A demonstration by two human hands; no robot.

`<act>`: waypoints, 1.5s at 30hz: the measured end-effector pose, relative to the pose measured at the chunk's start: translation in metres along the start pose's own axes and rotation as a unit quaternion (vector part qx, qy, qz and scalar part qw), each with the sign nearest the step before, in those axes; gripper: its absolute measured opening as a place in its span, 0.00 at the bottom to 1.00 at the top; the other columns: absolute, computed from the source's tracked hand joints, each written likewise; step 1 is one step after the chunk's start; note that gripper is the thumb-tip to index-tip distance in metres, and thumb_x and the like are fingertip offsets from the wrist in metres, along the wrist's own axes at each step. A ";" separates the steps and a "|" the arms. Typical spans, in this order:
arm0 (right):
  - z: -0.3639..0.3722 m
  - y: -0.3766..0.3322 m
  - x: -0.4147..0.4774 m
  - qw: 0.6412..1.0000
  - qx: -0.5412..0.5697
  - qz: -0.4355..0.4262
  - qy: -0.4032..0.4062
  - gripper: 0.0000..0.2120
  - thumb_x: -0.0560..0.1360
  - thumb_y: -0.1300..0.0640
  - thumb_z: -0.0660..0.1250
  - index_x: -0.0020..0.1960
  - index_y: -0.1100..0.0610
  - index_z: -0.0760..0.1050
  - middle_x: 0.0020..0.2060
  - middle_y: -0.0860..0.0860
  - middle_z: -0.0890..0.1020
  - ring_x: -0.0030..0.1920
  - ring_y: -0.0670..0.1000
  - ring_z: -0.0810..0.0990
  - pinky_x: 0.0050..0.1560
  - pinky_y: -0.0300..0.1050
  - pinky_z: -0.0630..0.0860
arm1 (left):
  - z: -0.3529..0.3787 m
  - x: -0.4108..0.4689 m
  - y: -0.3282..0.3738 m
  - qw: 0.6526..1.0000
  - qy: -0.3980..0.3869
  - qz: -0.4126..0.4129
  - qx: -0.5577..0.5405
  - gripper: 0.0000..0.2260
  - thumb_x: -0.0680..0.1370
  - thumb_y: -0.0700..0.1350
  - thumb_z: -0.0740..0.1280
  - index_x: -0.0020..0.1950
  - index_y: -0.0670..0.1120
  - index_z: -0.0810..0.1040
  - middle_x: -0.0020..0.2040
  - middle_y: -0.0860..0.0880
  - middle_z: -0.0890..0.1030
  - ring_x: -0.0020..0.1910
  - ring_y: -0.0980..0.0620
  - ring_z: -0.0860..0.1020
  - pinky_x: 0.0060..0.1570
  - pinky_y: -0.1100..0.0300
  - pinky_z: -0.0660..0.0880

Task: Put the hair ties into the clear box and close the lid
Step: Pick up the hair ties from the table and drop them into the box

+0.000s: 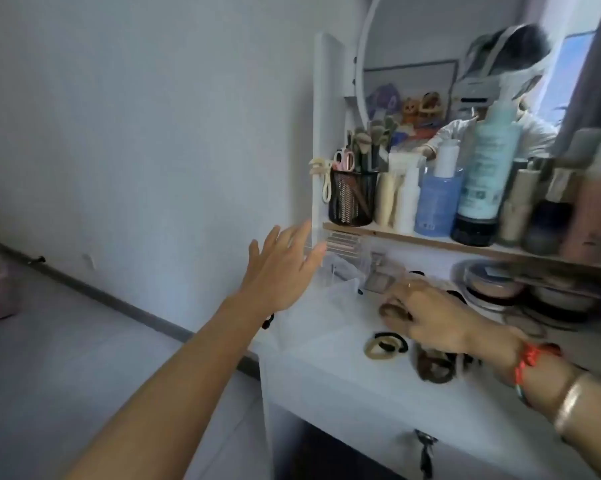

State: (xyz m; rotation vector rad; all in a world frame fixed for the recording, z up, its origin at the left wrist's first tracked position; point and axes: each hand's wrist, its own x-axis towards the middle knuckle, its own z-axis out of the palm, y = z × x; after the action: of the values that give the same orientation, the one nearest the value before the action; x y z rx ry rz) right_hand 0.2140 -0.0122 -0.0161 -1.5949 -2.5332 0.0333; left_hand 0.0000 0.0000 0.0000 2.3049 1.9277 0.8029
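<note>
White table [330, 372] w/ clear box [321, 306] at back-left corner, lid up. L hand [280, 271] spread flat, released, fingertips by raised lid. R hand [430, 320] pinching brown hair tie [391, 311] just right of box. More hair ties [385, 344] loose on table nearby.

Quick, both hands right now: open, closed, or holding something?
Left hand: open, fingers spread, holding nothing, raised beside the clear box.
Right hand: fingers curled on a brown hair tie on the tabletop; firm grip cannot be told.
</note>
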 end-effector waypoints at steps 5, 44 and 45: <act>0.028 0.000 0.000 0.993 0.056 0.070 -0.081 0.15 0.71 0.46 0.65 0.53 0.54 0.74 0.49 0.50 0.78 0.51 0.52 0.77 0.48 0.43 0.71 | 0.011 -0.005 0.002 0.998 -0.025 -0.048 -0.035 0.24 0.79 0.56 0.46 0.75 0.50 0.51 0.75 0.46 0.62 0.73 0.46 0.58 0.72 0.40 0.52; 0.005 0.024 0.050 0.961 0.175 0.189 0.104 0.04 0.71 0.59 0.66 0.43 0.54 0.80 0.48 0.54 0.82 0.49 0.53 0.79 0.48 0.41 0.76 | 0.007 0.019 -0.002 0.991 -0.039 -0.110 -0.061 0.17 0.75 0.42 0.62 0.63 0.44 0.69 0.60 0.42 0.78 0.57 0.42 0.76 0.56 0.53 0.72; -0.006 0.021 0.050 0.929 0.278 0.186 0.160 0.05 0.72 0.61 0.66 0.40 0.53 0.78 0.44 0.54 0.82 0.43 0.50 0.79 0.41 0.34 0.76 | 0.007 0.018 0.000 0.991 -0.038 -0.108 -0.066 0.17 0.75 0.42 0.62 0.63 0.44 0.69 0.60 0.42 0.78 0.57 0.41 0.76 0.57 0.53 0.72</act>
State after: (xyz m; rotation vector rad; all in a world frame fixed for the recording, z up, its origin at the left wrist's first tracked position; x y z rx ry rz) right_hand 0.2127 0.0417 -0.0063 -1.6363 -1.7370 0.4496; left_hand 0.0042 0.0188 0.0003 1.9816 1.9811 0.7812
